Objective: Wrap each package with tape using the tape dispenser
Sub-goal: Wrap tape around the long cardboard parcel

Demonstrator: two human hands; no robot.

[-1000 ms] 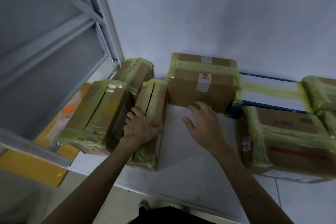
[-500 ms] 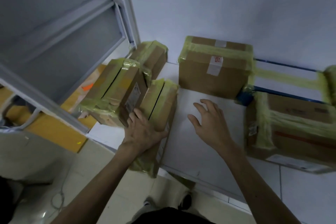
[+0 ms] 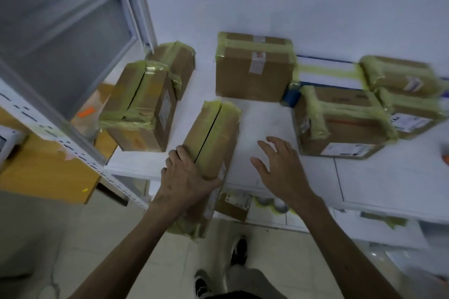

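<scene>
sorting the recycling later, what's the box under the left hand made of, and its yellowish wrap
The box looks like brown cardboard, matte, with a dark flap seam; the wrap seems thin translucent yellowish plastic tape, glossy, wrinkled at the ends.

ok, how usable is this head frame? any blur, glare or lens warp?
Head view: dim, bluish, flat light, soft shadows, no hard glare. Head view: motion smear on the packages at far right; the long package held by the left hand and the right hand look fairly crisp. Head view: wide-angle stretch slants the shelf frame at left.
</scene>
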